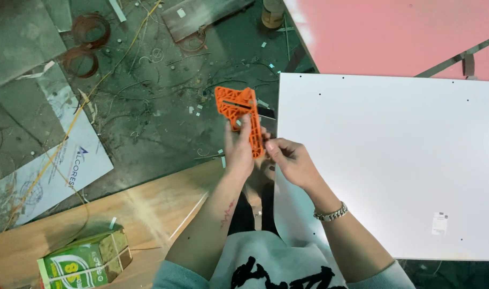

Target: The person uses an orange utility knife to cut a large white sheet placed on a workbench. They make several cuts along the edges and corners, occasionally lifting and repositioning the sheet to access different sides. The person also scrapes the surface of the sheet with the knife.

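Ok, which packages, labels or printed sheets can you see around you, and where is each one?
Green carton: bottom left on the wooden board, boxy, green and white with brown taped sides.
Printed sheet: on the floor at left, flat, white with blue print, a yellow wire across it.
Sticker: lower right on the white panel, small, white, rectangular, dark print.

Bright orange plastic jig (240,115) with a lattice pattern and a black slot, pretty hard to miss. Big plain white panel (394,160) on the right with tiny dark dots, a pink board (389,32) far behind it. Near left there's a green and yellow box (85,262) on a light wood-grain plank (159,198). The floor (148,107) is dark grey-green.
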